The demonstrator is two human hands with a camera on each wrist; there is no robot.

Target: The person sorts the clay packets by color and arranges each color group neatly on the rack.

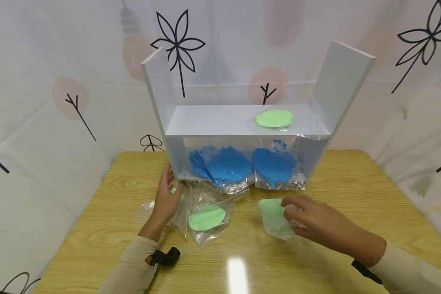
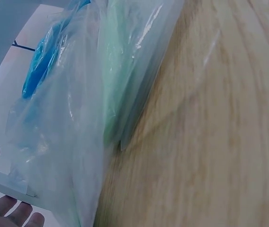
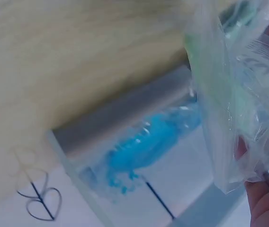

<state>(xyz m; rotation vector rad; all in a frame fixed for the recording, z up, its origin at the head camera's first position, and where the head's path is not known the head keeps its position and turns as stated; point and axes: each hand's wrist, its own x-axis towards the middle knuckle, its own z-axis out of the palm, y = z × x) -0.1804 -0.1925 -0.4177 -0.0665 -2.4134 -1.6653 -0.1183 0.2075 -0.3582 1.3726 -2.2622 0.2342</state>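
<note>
My right hand point(image 1: 312, 218) grips a clear bag of light green slime point(image 1: 273, 212) above the table, right of the middle; the right wrist view shows fingers point(image 3: 267, 198) curled on the plastic. My left hand point(image 1: 167, 200) is at the left side panel of a white shelf point(image 1: 206, 118), its fingers around the panel's outer edge. Beneath that hand a green bag point(image 1: 180, 195) is partly hidden. Another green bag point(image 1: 207, 217) lies on the table in front of the shelf. Blue slime bags point(image 1: 229, 165) point(image 1: 273, 165) fill the lower level. One green bag point(image 1: 274, 118) lies on the upper board.
The shelf's tall side panels point(image 1: 343, 81) rise on both ends. A wooden table point(image 1: 106, 212) carries everything, with a patterned cloth point(image 1: 220, 49) hanging behind. A black strap mount point(image 1: 165, 257) is on the left wrist.
</note>
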